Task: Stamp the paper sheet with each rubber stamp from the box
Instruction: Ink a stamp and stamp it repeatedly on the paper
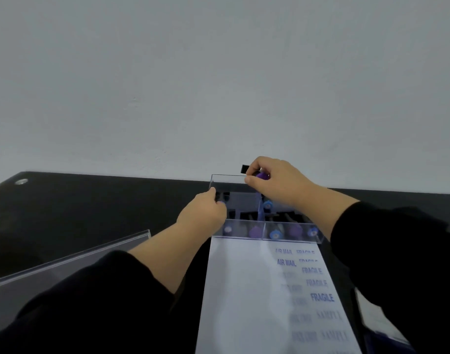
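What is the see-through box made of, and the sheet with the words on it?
The box looks like clear hard plastic, perhaps acrylic: you can see the purple and blue stamp knobs through its glossy, straight walls. The sheet looks like plain white paper, matte and flat, with blue inked words such as AIR MAIL and FRAGILE soaked onto it.

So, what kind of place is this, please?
Probably an office desk or plain workroom: a dark tabletop against a bare white wall, with a clear box of stamps and a stamped paper sheet.
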The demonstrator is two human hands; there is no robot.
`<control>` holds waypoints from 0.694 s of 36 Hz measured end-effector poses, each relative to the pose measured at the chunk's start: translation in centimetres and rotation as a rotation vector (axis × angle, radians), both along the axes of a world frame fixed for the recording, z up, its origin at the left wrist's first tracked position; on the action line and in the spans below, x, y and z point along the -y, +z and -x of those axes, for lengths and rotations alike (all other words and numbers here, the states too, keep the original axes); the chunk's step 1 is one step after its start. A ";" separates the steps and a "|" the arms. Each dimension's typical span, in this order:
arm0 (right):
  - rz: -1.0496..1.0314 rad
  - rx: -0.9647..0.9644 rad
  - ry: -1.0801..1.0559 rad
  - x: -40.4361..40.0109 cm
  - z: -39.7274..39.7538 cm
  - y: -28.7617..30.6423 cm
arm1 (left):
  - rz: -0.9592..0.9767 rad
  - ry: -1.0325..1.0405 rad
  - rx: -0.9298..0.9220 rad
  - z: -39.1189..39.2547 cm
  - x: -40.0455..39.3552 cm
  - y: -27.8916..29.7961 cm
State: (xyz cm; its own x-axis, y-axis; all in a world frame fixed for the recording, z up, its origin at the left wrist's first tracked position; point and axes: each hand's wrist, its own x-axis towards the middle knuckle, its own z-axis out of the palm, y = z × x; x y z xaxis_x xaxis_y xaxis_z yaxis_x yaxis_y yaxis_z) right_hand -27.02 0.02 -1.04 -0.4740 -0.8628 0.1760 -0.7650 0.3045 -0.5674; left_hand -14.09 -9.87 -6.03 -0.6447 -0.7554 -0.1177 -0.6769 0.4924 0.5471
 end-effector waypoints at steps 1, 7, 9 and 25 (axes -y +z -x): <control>0.001 0.002 -0.006 -0.8 -0.4 0.4 | -0.003 -0.010 0.015 -0.4 -0.6 0.3; 0.025 0.079 -0.086 -4.9 -2.7 2.3 | -0.003 -0.094 0.128 -2.8 -3.7 0.7; 0.037 0.146 -0.125 -6.5 -3.5 2.8 | -0.008 -0.106 0.165 -3.7 -4.8 0.9; 0.161 0.378 -0.397 -20.8 -10.2 2.5 | -0.080 -0.295 0.397 -10.8 -15.3 -0.4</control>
State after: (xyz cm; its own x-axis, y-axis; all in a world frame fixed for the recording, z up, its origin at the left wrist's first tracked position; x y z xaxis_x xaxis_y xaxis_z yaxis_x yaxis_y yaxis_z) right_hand -16.81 20.85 1.50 -0.8119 -0.5820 0.0461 -0.3447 0.4143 -0.8423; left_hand -3.29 5.43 -6.45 -0.7230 -0.5265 -0.4473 -0.6789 0.6613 0.3190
